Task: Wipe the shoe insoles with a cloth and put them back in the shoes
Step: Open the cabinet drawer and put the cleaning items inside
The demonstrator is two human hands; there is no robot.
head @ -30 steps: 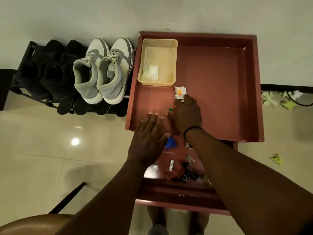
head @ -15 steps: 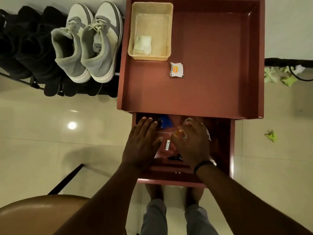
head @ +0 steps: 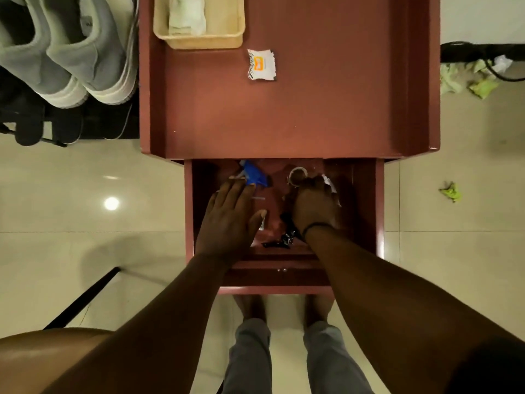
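Note:
A pair of grey sneakers (head: 71,52) stands on a black rack at the top left, openings up. A pale folded cloth (head: 186,15) lies in a beige basket (head: 199,41) on the red cabinet top (head: 284,115). Below it the drawer (head: 358,200) is pulled out. My left hand (head: 230,217) hovers flat over the drawer's left part, fingers apart, holding nothing. My right hand (head: 315,206) reaches down into the drawer with fingers curled beside a roll of clear tape (head: 297,175); what lies under the fingers is hidden. No insoles are visible outside the shoes.
The drawer holds a blue object (head: 254,173) and small black items (head: 284,238). A torn wrapper (head: 261,64) lies on the cabinet top. Green scraps (head: 450,191) and a black cable (head: 483,52) are on the floor at right. A brown seat (head: 42,359) is at lower left.
My right hand left the cabinet top near the wrapper and went down into the open drawer. My left hand shifted slightly over the drawer. The view tilted downward.

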